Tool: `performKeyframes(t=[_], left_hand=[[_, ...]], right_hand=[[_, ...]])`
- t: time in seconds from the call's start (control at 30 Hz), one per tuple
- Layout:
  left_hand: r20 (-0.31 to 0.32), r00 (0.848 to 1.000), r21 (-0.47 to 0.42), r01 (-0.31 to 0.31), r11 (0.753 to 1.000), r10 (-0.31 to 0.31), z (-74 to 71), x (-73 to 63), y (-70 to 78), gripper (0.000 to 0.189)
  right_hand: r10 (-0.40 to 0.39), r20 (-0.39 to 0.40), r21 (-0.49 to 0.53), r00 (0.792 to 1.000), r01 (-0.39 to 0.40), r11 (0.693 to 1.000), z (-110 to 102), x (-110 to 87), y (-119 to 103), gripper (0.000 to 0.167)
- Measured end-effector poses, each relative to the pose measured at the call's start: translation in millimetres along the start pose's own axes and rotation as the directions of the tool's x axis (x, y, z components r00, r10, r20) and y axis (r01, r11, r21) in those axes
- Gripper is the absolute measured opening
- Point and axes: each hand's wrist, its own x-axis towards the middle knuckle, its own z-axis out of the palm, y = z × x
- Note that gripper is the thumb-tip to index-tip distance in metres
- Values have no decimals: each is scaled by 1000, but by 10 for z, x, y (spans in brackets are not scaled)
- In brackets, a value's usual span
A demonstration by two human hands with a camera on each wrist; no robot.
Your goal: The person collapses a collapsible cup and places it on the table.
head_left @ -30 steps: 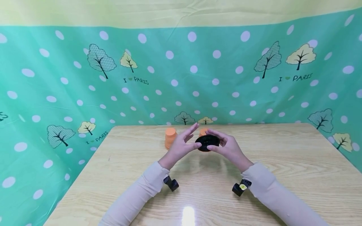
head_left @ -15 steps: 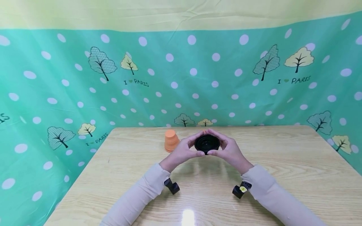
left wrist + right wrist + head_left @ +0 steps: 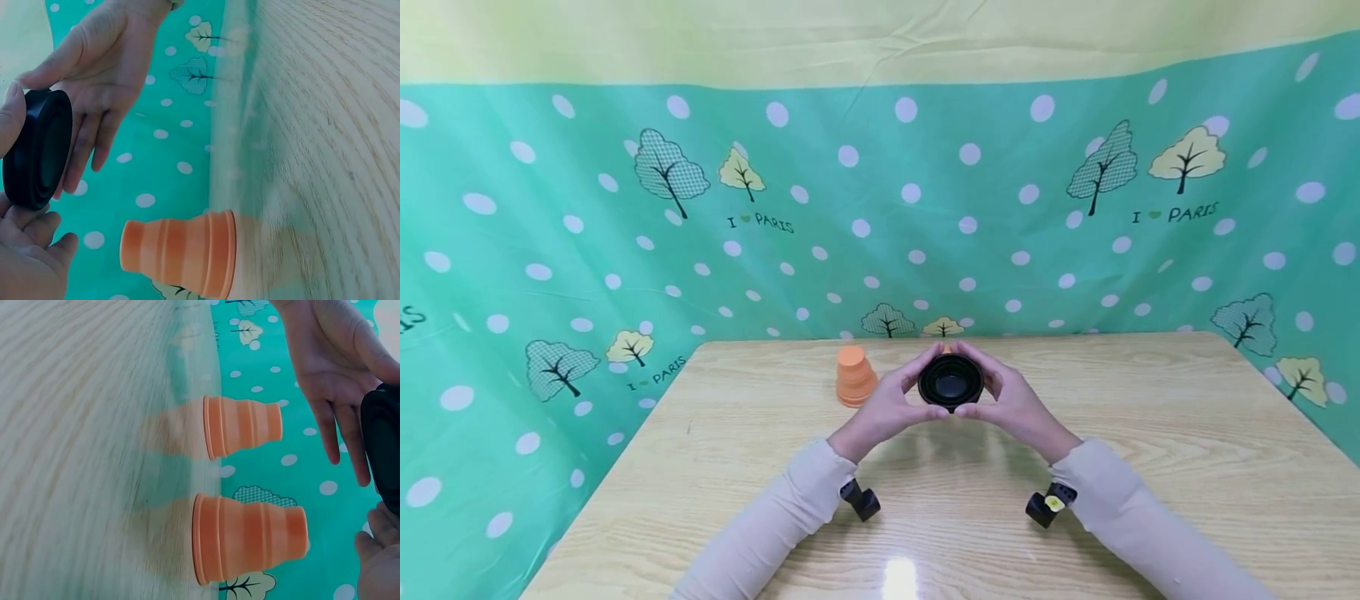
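A black round collapsible cup (image 3: 950, 385), pressed down into a flat ringed disc, is held above the table, its ringed hollow turned to the head view. My left hand (image 3: 891, 408) grips its left side, thumb at the near rim and fingers round the far side. From the right, my right hand (image 3: 1011, 407) grips it the same way, the two thumbs nearly meeting. In the left wrist view the black cup (image 3: 39, 150) shows edge-on between both hands; the right wrist view cuts it off at its edge (image 3: 382, 447).
Two orange stepped collapsible cups stand upside down on the wooden table (image 3: 760, 450). The left one (image 3: 854, 377) is in plain sight; the other (image 3: 250, 539) is mostly hidden behind the hands in the head view. A green patterned curtain (image 3: 820, 208) hangs behind the table.
My left fingers have come down from a raised pose to grip the cup's side. The cup has tilted towards the head view, and my right thumb has moved to its near rim.
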Motion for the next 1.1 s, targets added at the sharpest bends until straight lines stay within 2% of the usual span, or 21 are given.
performKeyframes(t=[0.13,0.27,0.43,0.6,0.77,0.97,1.1], left_hand=[[8,1000,5,-18,1000,18,17,16,-7,90],[21,999,18,-34,999,34,29,36,-7,92],[32,999,34,7,999,-8,41,46,-9,95],[-11,999,41,39,998,-39,20,68,-52,92],[-36,996,28,79,996,-78,-1,94,-104,92],[-56,990,50,134,990,-131,19,132,-181,96],[-72,985,49,158,986,-155,18,158,-205,93]], right_hand=[[-16,23,-17,1000,17,1000,-38,-8,30,84],[4,-1,-16,1000,-4,1000,-53,-28,39,83],[27,-55,-37,998,-29,999,-68,-66,80,80],[78,-118,-64,990,-86,994,-165,-81,125,79],[162,-178,-85,970,-180,980,-371,-88,222,77],[327,-209,-102,922,-353,930,-681,-119,378,80],[395,-196,-87,897,-417,905,-882,-134,460,80]])
